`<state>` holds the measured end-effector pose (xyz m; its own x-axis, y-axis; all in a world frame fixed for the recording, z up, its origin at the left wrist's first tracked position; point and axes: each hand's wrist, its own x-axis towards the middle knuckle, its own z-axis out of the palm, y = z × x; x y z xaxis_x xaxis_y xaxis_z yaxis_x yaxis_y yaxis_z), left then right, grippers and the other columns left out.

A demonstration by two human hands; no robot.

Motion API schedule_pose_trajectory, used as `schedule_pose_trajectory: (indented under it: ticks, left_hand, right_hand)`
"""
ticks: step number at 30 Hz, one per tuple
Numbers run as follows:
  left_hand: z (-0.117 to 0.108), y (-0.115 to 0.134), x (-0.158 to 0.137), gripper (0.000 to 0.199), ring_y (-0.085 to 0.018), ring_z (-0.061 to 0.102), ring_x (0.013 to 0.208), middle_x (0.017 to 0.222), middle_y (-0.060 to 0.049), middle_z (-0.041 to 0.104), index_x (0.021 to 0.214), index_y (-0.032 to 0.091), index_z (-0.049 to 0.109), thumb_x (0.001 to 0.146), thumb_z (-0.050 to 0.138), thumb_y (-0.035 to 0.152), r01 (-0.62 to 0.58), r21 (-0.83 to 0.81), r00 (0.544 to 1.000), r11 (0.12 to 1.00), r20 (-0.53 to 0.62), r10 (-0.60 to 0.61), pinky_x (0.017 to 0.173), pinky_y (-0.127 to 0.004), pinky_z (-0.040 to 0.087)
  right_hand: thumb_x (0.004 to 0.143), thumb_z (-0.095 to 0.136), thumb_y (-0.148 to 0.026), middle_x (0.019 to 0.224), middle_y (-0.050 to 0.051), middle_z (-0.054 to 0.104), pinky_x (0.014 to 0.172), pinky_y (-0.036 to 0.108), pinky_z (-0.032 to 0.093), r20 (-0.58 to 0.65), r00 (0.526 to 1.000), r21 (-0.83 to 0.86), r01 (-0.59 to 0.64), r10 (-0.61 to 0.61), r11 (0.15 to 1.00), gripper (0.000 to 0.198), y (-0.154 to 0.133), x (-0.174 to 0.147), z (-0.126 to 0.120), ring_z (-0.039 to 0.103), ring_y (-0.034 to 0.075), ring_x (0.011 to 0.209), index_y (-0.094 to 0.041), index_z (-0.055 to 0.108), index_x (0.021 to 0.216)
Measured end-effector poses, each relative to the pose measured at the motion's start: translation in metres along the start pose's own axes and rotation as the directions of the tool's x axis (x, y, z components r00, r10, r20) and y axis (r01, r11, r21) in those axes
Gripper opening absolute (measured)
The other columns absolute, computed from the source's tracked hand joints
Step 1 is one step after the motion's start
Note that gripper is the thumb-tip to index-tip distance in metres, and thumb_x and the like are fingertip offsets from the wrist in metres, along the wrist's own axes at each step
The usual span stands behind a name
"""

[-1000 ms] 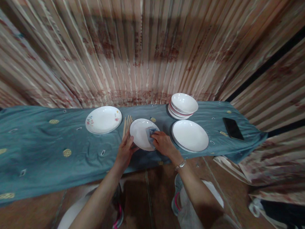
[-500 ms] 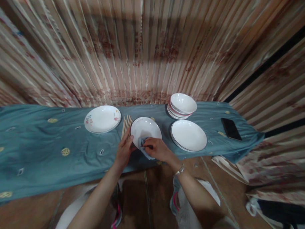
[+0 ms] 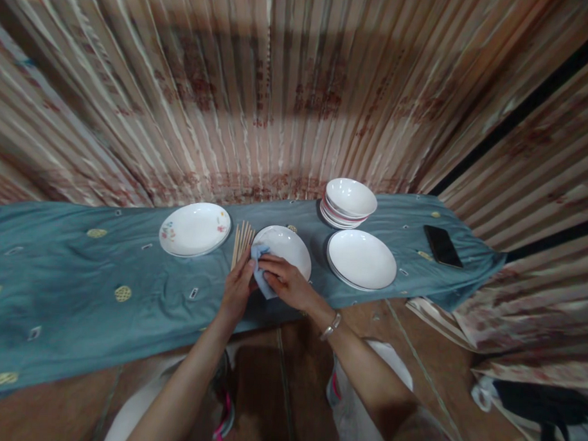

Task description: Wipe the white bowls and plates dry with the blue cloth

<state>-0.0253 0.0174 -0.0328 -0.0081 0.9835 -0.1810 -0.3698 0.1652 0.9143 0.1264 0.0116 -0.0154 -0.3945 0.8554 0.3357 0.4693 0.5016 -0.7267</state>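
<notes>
A white plate (image 3: pixel 291 246) with a thin dark rim is at the middle of the table, tilted a little. My left hand (image 3: pixel 240 281) grips its left edge. In my right hand (image 3: pixel 286 278) is a light blue cloth (image 3: pixel 263 271), pressed on the plate's left rim close to my left fingers. The cloth hangs over the near edge and hides part of the plate. Just left of the plate lie several wooden chopsticks (image 3: pixel 242 239), their near ends partly behind my left hand.
Flower-patterned oval plates (image 3: pixel 196 230) are stacked at left. On the right stand a stack of bowls (image 3: pixel 351 198), a stack of white plates (image 3: pixel 361 259) and a black phone (image 3: pixel 442 245). A green cloth (image 3: pixel 79 290) covers the narrow table; a pleated curtain (image 3: pixel 289 85) hangs behind.
My right hand has moved the cloth left and slightly up across the plate, from its lower middle to the left rim. My left hand keeps its hold on the edge.
</notes>
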Motion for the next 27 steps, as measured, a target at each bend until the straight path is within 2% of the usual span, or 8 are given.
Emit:
schedule_pose_trajectory:
  ticks: [3,6,9,13,18,23,27]
  left_hand:
    - [0.002,0.004,-0.002,0.058,-0.031,0.056,0.129,0.145,-0.009,0.056,0.127,0.023,0.067,0.073,0.079,0.043,-0.023,0.041,1.000,0.999,-0.020,0.024,0.083,-0.033,0.061]
    - [0.003,0.007,-0.004,0.056,-0.032,0.053,0.131,0.146,-0.006,0.055,0.126,0.025,0.068,0.074,0.079,0.041,-0.039,0.068,0.999,0.997,-0.001,0.039,0.083,-0.032,0.061]
    - [0.004,0.008,-0.006,0.056,-0.032,0.055,0.129,0.148,-0.005,0.053,0.127,0.027,0.068,0.074,0.078,0.041,-0.044,0.109,0.999,0.993,0.003,0.044,0.075,-0.030,0.062]
    - [0.005,0.010,-0.009,0.057,-0.032,0.059,0.123,0.144,-0.005,0.057,0.129,0.027,0.067,0.075,0.077,0.042,-0.062,0.151,0.998,0.987,0.027,0.059,0.065,-0.029,0.061]
    - [0.007,0.013,-0.012,0.059,-0.031,0.062,0.117,0.128,-0.007,0.068,0.130,0.027,0.065,0.074,0.077,0.041,-0.027,0.146,0.999,0.989,0.045,0.021,0.071,-0.031,0.061]
    - [0.008,0.013,-0.012,0.054,-0.031,0.062,0.117,0.135,-0.006,0.064,0.124,0.026,0.069,0.072,0.079,0.037,-0.001,0.095,1.000,0.995,0.019,-0.001,0.077,-0.035,0.061]
    - [0.008,0.013,-0.013,0.049,-0.031,0.062,0.117,0.133,-0.007,0.065,0.119,0.025,0.072,0.071,0.080,0.035,0.006,0.062,1.000,0.998,0.013,-0.007,0.083,-0.038,0.060]
  right_hand:
    - [0.098,0.043,-0.018,0.147,0.011,0.053,0.117,0.041,0.036,-0.010,1.000,-0.027,0.029,-0.029,0.999,0.043,0.002,0.001,0.004,0.048,0.020,0.137,-0.021,0.055,0.139]
    - [0.099,0.039,-0.021,0.153,0.016,0.045,0.120,0.041,0.033,-0.028,0.999,-0.045,0.024,-0.025,0.999,0.045,0.001,0.002,0.007,0.040,0.021,0.143,-0.013,0.050,0.143]
    - [0.100,0.037,-0.023,0.158,0.019,0.035,0.123,0.041,0.027,-0.058,0.998,-0.088,0.002,-0.007,0.996,0.049,0.000,0.004,0.008,0.032,0.022,0.148,-0.006,0.045,0.145]
    - [0.100,0.034,-0.021,0.161,0.017,0.029,0.124,0.043,0.024,-0.112,0.994,-0.156,-0.011,-0.007,0.988,0.053,0.004,0.010,0.011,0.024,0.022,0.151,-0.008,0.036,0.151]
    - [0.098,0.034,-0.019,0.161,0.019,0.029,0.123,0.049,0.027,-0.140,0.990,-0.216,-0.002,-0.029,0.976,0.056,0.014,0.017,0.011,0.024,0.024,0.151,-0.009,0.030,0.153]
    - [0.097,0.035,-0.016,0.159,0.020,0.032,0.122,0.051,0.029,-0.162,0.987,-0.270,-0.033,-0.012,0.962,0.058,0.022,0.022,0.008,0.026,0.027,0.150,-0.009,0.030,0.154]
    - [0.095,0.037,-0.014,0.158,0.020,0.033,0.120,0.055,0.030,-0.160,0.987,-0.336,-0.064,0.010,0.940,0.060,0.031,0.025,0.003,0.029,0.030,0.148,-0.008,0.030,0.154]
